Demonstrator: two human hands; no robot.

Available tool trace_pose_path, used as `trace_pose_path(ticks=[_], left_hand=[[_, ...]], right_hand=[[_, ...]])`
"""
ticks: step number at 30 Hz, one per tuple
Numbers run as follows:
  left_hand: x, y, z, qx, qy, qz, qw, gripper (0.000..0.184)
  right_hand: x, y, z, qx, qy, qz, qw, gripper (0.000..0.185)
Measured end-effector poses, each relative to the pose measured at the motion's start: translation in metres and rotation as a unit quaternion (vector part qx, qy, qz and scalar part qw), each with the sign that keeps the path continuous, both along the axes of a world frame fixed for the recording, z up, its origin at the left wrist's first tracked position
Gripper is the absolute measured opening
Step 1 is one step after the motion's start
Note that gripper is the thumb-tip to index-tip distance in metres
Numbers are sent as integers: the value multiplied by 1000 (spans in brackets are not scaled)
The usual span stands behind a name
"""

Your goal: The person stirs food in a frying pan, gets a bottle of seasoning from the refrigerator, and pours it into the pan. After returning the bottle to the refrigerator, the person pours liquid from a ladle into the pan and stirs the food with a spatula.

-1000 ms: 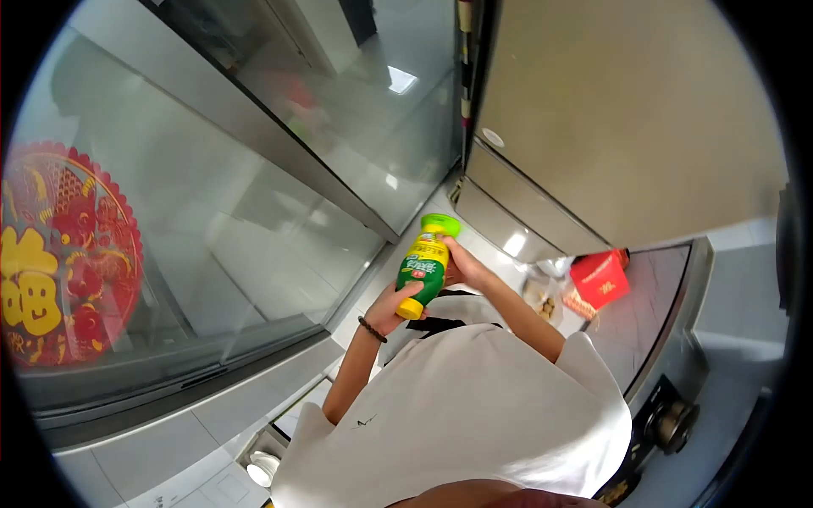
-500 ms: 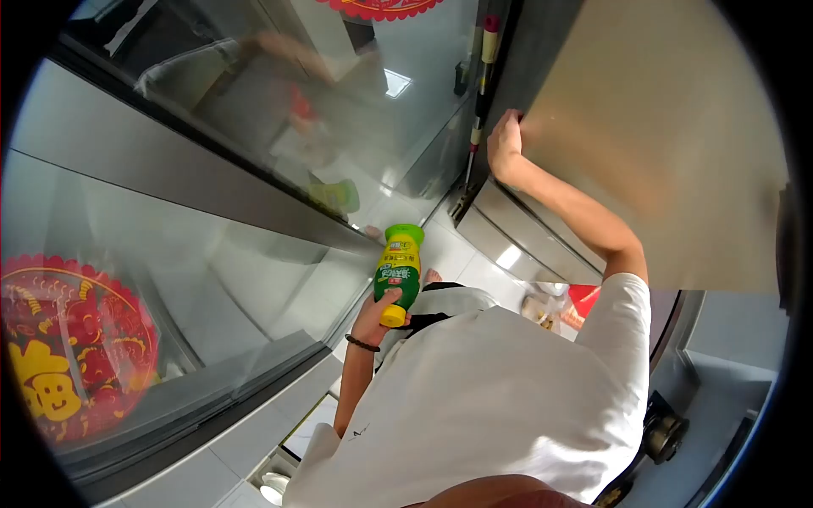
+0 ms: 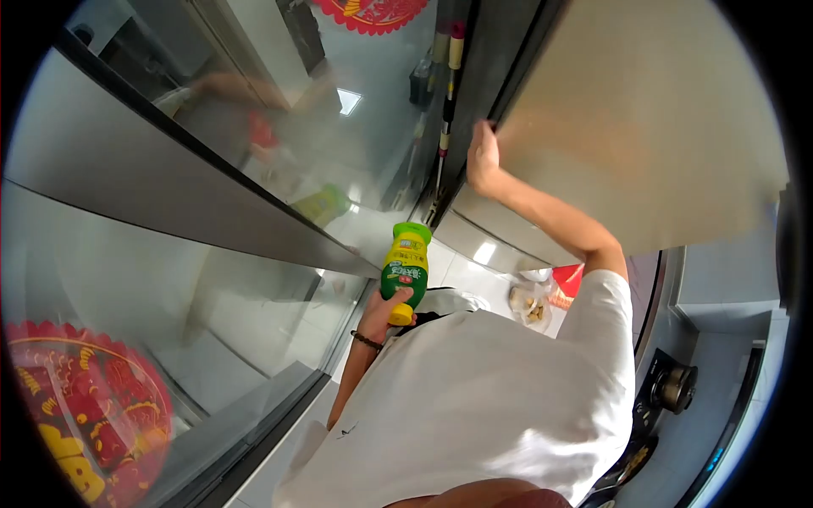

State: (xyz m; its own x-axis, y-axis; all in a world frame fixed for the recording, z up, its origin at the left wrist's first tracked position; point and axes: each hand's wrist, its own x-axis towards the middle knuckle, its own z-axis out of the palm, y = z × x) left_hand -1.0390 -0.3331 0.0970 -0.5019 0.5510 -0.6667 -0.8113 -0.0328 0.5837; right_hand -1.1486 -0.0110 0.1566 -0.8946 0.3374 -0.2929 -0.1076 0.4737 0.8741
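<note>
A green and yellow squeeze bottle (image 3: 406,269) with printed labels is in my left hand (image 3: 378,314), whose fingers wrap around its lower part by the yellow end. The bottle leans, its light green end pointing away from me. My right hand (image 3: 484,159) is raised with its fingers stretched out and together, at the edge of a tall, shiny beige door (image 3: 627,127) that looks like a refrigerator's. Whether the palm presses on the door is hard to make out. A dark bead bracelet (image 3: 366,340) circles my left wrist.
Glass sliding doors with a grey frame (image 3: 212,216) stand at left, bearing a red paper decoration (image 3: 93,415). A pole (image 3: 446,110) leans beside the beige door. On the floor lies a plastic bag (image 3: 531,303). A pot (image 3: 675,388) sits on the stove at right.
My right hand's fingers have straightened at the door edge, where they were bent before. The view has shifted slightly. The bottle stays in my left hand.
</note>
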Motion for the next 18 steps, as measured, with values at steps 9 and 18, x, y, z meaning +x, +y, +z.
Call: trace_pose_path(ticks=[9, 18], left_hand=[[-20, -6, 4, 45, 204, -60, 976, 38], [-47, 8, 69, 60, 344, -181, 919, 55]], right_hand=[[165, -124, 22, -536, 87, 4, 840, 42], [377, -223, 35, -580, 413, -390, 584, 60]])
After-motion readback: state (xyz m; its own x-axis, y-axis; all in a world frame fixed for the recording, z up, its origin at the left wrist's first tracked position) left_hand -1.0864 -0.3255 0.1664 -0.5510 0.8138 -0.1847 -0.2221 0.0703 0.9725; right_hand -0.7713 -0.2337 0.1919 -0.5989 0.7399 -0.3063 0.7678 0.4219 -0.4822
